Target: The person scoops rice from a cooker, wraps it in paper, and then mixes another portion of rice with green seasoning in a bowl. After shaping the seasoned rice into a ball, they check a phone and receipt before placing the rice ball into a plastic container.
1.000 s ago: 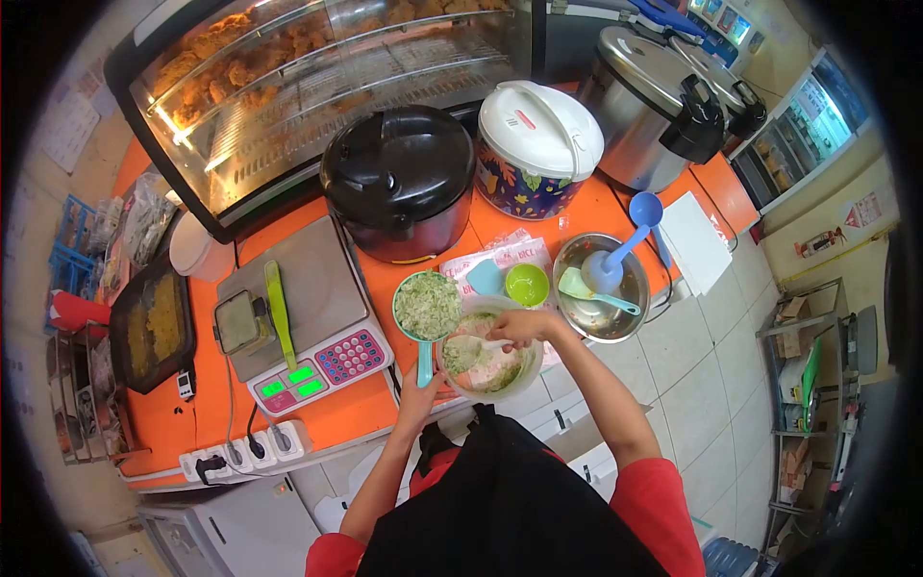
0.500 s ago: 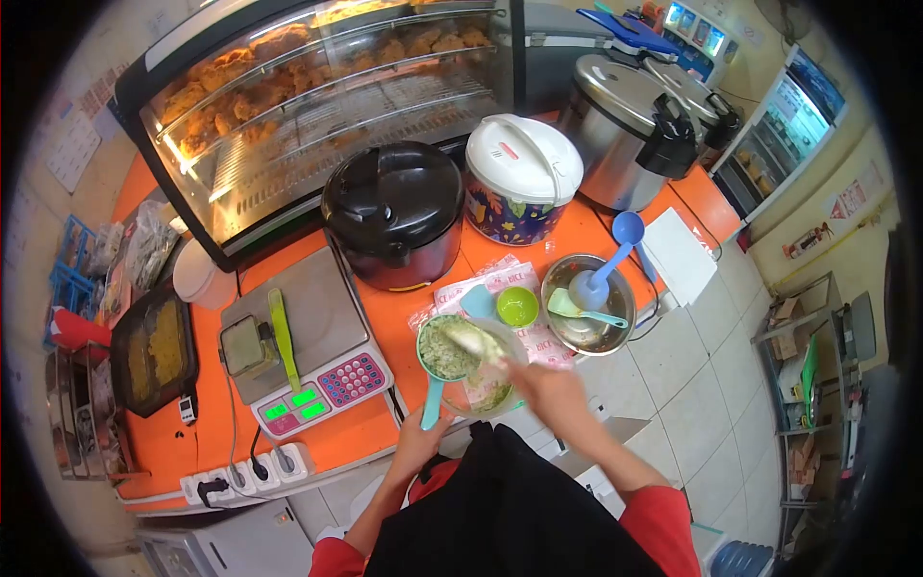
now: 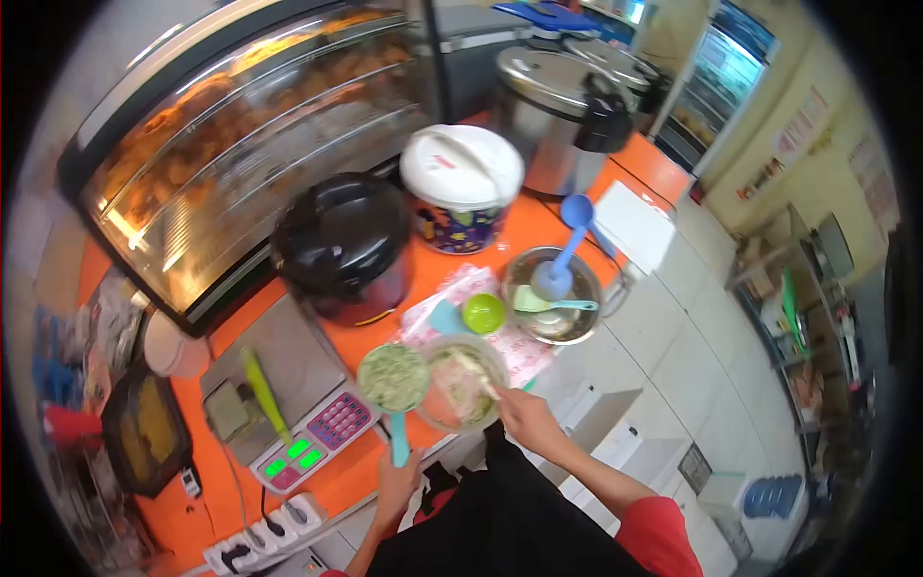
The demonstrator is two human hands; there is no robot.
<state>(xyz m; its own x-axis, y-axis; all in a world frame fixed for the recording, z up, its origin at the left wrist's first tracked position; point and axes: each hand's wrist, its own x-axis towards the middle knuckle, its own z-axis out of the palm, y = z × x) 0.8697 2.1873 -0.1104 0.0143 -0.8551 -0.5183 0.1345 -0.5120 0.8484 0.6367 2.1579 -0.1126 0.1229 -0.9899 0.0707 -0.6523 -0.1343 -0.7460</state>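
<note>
The left hand (image 3: pixel 399 478) grips the teal-handled scoop (image 3: pixel 393 380) of shredded green filling level beside the clear plastic bowl (image 3: pixel 461 387), where the right hand (image 3: pixel 519 413) clasps a pale spoon (image 3: pixel 474 370) stirring.

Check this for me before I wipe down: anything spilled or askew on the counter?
Nothing spilled that I can see. The bowl sits at the counter's front edge, slightly overhanging perhaps; motion blur hides fine detail.
</note>
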